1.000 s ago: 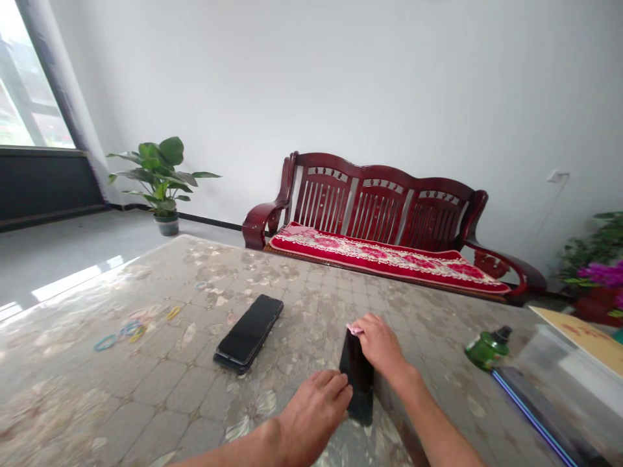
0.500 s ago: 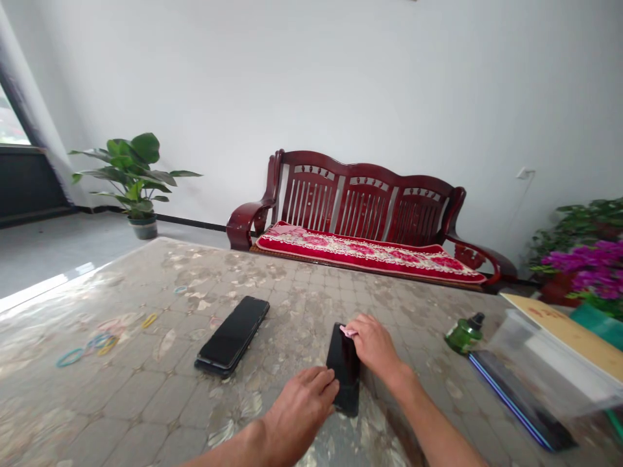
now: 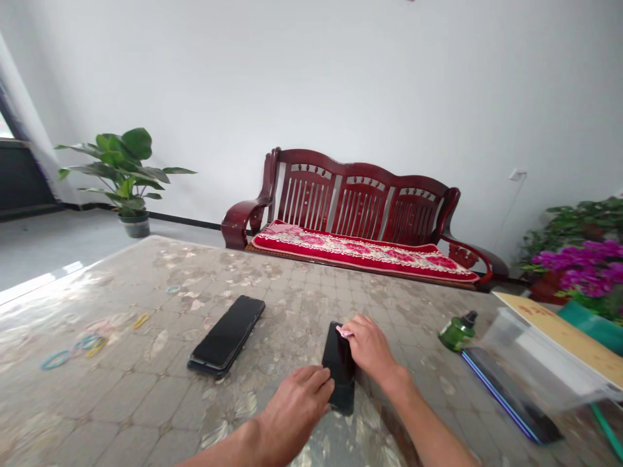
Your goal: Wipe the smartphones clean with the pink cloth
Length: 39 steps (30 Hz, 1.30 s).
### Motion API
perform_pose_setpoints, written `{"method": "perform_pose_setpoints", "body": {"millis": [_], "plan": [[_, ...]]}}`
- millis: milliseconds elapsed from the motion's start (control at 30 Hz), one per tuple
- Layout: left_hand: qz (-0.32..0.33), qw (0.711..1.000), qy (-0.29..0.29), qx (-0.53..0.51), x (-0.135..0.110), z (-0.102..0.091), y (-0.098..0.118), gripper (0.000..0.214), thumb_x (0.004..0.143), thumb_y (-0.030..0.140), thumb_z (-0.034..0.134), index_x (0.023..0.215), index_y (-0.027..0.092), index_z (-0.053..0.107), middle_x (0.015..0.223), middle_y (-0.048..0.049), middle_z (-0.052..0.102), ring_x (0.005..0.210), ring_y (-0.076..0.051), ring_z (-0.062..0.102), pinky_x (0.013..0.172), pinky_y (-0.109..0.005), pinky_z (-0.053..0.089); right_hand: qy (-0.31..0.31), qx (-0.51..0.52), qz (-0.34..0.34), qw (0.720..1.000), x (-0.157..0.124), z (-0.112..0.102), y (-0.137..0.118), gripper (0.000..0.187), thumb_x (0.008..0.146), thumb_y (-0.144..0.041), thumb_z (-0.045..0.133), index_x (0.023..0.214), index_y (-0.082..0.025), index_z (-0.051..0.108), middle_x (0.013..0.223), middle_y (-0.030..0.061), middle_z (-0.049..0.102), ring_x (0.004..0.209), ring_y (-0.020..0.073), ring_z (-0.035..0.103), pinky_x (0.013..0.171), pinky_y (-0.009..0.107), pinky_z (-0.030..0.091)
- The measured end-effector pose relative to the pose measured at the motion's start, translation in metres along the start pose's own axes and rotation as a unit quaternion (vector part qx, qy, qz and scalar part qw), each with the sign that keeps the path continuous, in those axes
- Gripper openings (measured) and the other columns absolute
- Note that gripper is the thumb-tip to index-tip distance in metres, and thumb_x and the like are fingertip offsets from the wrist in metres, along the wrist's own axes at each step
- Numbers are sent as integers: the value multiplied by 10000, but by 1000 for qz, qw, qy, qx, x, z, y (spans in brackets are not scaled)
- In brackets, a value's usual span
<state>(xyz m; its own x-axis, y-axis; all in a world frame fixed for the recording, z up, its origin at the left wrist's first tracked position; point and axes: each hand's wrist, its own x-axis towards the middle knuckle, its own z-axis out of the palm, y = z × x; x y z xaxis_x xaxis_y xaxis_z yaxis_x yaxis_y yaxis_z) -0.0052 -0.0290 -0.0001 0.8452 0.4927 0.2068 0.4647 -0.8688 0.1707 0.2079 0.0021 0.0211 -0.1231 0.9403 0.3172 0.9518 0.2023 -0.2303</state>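
A black phone (image 3: 339,363) lies on the patterned table (image 3: 146,383) in front of me. My left hand (image 3: 292,410) rests at the phone's near left edge, fingers curled against its side. My right hand (image 3: 368,349) is over the phone's far right part, its fingers pinched on a small pink pad or cloth (image 3: 344,333) held against the screen. A second black phone (image 3: 227,336) lies face up to the left, apart from both hands.
Several coloured rubber bands (image 3: 85,342) are scattered at the table's left. A small green bottle (image 3: 456,331), a dark flat device (image 3: 506,394) and a clear plastic box (image 3: 545,363) sit at the right. A red wooden bench (image 3: 355,227) and potted plants stand behind.
The view has swung to the right, so everything sits further left in frame. The phone under my hands now lies flatter on the table. Both hands stay on it.
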Motion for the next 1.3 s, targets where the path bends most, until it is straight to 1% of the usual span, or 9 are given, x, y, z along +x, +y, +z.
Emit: {"method": "perform_pose_setpoints", "body": {"millis": [233, 367, 500, 733, 833, 1000, 1100, 1200, 1300], "plan": [[-6, 1000, 7, -9, 0, 5, -1, 155, 944, 151, 591, 1095, 166, 625, 1179, -88, 669, 1104, -248, 622, 990, -365, 494, -31, 58, -49, 997, -26, -3, -12, 231, 943, -134, 499, 803, -221, 660, 847, 11, 623, 849, 158, 564, 750, 248, 376], [0, 1000, -1, 1, -1, 2, 0, 207, 948, 151, 576, 1153, 155, 610, 1225, -102, 652, 1149, -259, 601, 1015, -373, 478, -15, 21, -14, 1000, -13, -4, 0, 246, 949, -129, 482, 815, -211, 672, 859, 28, 636, 865, 173, 568, 779, 259, 381], [-3, 1000, -1, -2, -2, 2, 0, 225, 951, 147, 565, 1171, 167, 605, 1235, -100, 647, 1152, -255, 601, 1016, -368, 476, -10, 0, 27, 1000, 0, -1, 7, 269, 903, -64, 479, 808, -205, 687, 865, 36, 641, 869, 174, 574, 780, 257, 380], [-8, 1000, 7, -20, 0, 4, 0, 173, 934, 125, 584, 1098, 168, 615, 1171, -94, 668, 1103, -260, 621, 984, -379, 492, -60, 76, -45, 994, -29, -9, -12, 244, 886, -74, 495, 795, -216, 672, 831, 3, 621, 833, 143, 571, 738, 233, 370], [-7, 1000, 6, -18, 0, 3, 0, 203, 918, 114, 608, 1116, 153, 609, 1193, -103, 661, 1119, -275, 614, 984, -399, 495, -67, 62, -27, 995, -21, -10, -8, 253, 891, -81, 487, 814, -217, 685, 848, 11, 628, 847, 148, 576, 751, 240, 375], [-2, 1000, 7, -6, -1, 5, -1, 233, 909, 134, 641, 1139, 143, 608, 1216, -108, 654, 1132, -280, 611, 981, -401, 500, -20, 17, 20, 999, 0, -1, -3, 273, 928, -110, 475, 779, -205, 682, 838, 32, 626, 855, 168, 568, 778, 256, 380], [3, 1000, 7, 0, 0, 5, -2, 186, 900, 138, 658, 1083, 143, 624, 1168, -96, 673, 1088, -280, 631, 947, -404, 522, -15, 27, 5, 1000, -10, 0, -14, 264, 927, -110, 483, 777, -208, 676, 838, 28, 622, 857, 164, 564, 772, 251, 380], [-7, 1000, 20, -13, 0, 6, -2, 104, 897, 136, 658, 996, 164, 643, 1083, -69, 695, 994, -261, 660, 904, -395, 542, -35, 64, -24, 997, -29, -4, -26, 245, 912, -108, 498, 794, -218, 683, 849, 21, 632, 857, 158, 564, 768, 251, 384], [-22, 999, 23, -26, -1, 4, -3, 98, 905, 125, 635, 982, 182, 657, 1065, -63, 697, 969, -249, 669, 905, -384, 541, -24, 136, 17, 990, -39, -4, -29, 217, 887, -151, 533, 759, -221, 693, 813, 19, 645, 828, 164, 577, 753, 262, 397]]}}
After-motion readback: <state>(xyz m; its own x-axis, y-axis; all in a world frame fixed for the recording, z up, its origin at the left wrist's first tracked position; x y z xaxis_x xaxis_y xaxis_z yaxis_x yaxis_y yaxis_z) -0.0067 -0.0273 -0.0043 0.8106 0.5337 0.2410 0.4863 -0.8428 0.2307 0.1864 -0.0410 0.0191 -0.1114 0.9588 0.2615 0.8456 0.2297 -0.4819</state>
